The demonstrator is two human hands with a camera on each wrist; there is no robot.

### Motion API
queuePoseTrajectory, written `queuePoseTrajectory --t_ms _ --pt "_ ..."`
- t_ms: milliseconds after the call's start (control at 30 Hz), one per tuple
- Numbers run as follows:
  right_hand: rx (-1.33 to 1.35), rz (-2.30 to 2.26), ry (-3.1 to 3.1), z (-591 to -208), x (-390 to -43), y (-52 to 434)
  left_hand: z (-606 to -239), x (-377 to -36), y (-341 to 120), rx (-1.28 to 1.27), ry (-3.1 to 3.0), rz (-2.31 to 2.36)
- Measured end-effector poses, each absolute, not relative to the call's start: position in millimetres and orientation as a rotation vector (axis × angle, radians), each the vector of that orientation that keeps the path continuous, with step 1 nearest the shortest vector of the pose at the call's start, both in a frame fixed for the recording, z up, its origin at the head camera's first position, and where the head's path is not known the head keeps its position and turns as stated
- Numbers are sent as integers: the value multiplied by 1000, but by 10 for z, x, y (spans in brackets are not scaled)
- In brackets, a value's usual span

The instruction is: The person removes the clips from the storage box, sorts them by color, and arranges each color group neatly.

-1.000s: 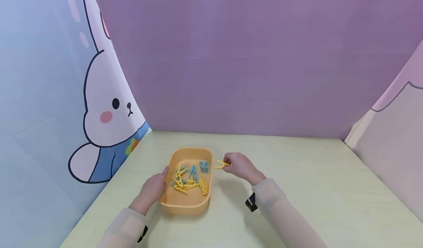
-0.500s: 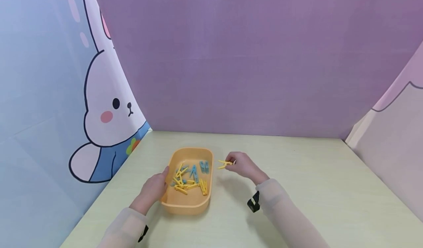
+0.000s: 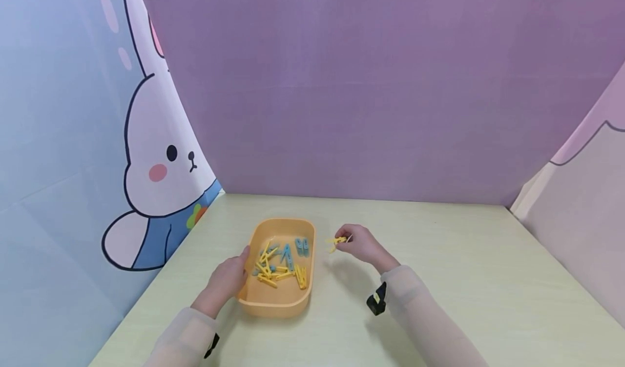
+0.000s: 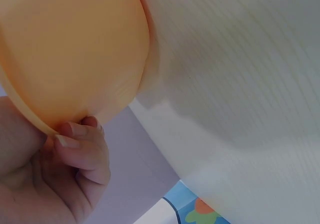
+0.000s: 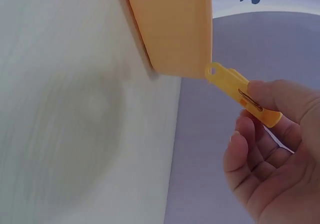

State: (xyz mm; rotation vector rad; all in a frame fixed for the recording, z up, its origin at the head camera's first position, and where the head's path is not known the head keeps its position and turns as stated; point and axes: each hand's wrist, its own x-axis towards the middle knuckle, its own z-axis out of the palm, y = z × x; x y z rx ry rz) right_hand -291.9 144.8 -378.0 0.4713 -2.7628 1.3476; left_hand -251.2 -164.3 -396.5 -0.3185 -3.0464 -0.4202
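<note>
A yellow-orange plastic basin (image 3: 273, 307) stands on the table. My left hand (image 3: 224, 279) grips its left rim; in the left wrist view the fingers (image 4: 82, 146) curl against the outer wall, with the thumb over the rim. Just right of the basin, my right hand (image 3: 360, 244) pinches a yellow clothespin (image 5: 231, 87) between thumb and fingers, above the table. Its metal spring shows in the right wrist view. Inside the basin lie several yellow clothespins (image 3: 300, 277) and blue clothespins (image 3: 287, 256), some overlapping.
The pale wood-grain table (image 3: 464, 280) extends right of the basin. Behind it rises a purple cloth wall (image 3: 351, 95). A blue panel with a cartoon rabbit (image 3: 161, 139) borders the left side, and a pale panel (image 3: 586, 220) the right.
My right hand has shifted slightly right, away from the basin, with the yellow clothespin, which now appears turned in the fingers. The left hand and basin have stayed in place.
</note>
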Motion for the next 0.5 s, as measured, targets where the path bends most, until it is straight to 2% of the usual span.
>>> queuePoseTrajectory --t_ms 500 --pt "422 1470 -2740 -3829 -2936 1487 -3932 -2477 -1642 -314 -3047 -436"
